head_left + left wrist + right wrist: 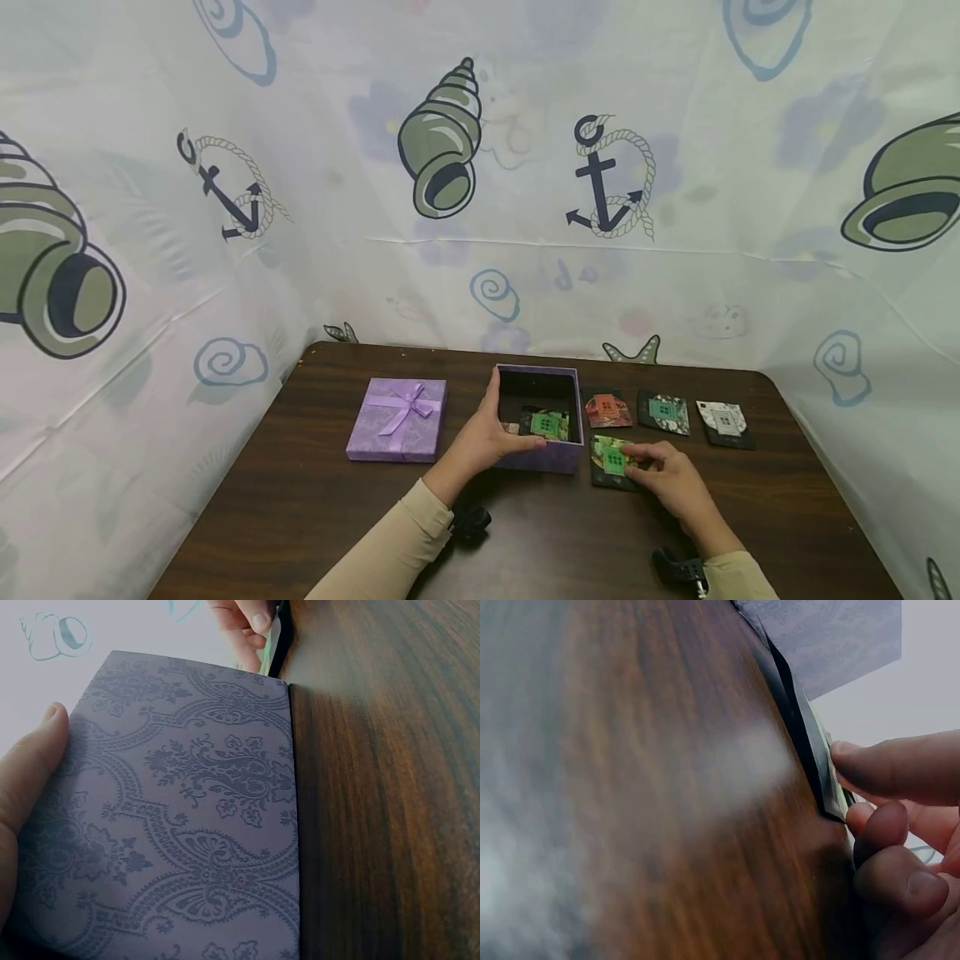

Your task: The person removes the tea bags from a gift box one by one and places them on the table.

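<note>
A purple patterned gift box stands without its lid on the table. My left hand grips it at the near left corner, thumb along the front wall and fingers against the left side. In the left wrist view the box wall fills most of the picture. Inside it lies a small dark packet with a green label. To the right of the box, my right hand pinches the right edge of a square black-and-green packet. That packet tilts slightly off the tabletop in the right wrist view.
A purple lid with a ribbon bow lies left of the box. Behind the pinched packet, in a row, lie a red-labelled packet, a teal-labelled packet and a white-topped packet. A printed curtain hangs behind the brown table.
</note>
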Action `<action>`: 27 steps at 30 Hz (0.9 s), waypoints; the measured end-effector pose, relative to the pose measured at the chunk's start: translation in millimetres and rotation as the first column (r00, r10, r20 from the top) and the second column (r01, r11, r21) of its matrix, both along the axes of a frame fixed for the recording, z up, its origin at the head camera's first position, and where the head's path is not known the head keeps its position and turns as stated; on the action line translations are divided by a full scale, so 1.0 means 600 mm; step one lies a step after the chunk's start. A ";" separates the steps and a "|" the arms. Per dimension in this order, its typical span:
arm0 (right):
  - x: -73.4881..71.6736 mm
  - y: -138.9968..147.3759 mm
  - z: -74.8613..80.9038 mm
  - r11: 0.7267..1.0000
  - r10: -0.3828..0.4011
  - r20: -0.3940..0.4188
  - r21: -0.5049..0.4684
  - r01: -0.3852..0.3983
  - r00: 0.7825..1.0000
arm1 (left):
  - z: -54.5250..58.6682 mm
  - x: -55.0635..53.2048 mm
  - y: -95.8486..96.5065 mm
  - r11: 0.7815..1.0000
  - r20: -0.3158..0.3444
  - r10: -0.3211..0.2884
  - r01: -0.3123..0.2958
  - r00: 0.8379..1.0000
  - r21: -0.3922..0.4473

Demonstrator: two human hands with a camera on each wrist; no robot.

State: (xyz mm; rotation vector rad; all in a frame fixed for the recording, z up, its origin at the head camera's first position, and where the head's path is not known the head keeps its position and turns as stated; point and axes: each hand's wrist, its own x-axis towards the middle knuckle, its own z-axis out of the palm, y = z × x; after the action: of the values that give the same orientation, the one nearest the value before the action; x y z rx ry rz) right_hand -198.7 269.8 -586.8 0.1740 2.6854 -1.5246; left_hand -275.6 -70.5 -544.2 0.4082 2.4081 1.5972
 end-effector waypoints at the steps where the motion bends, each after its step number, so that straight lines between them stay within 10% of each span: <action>1: 0.000 0.000 0.000 1.000 -0.003 0.008 -0.007 0.003 1.000 | 0.000 0.000 0.000 1.000 0.000 -0.001 0.001 1.000 0.001; 14: 0.001 0.004 0.019 0.988 -0.025 0.116 -0.147 0.042 0.993 | -0.002 0.003 0.006 1.000 -0.003 0.012 -0.012 1.000 -0.013; 27: 0.003 -0.032 0.138 0.963 0.094 0.065 -0.258 -0.074 0.993 | 0.000 0.002 0.001 1.000 -0.008 0.023 -0.023 1.000 -0.012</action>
State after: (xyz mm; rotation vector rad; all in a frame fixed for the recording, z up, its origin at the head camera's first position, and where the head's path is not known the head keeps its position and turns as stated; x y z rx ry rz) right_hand -196.8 250.4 -504.2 0.1033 2.3777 -1.7776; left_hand -274.5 -69.7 -544.3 0.3873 2.4358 1.5920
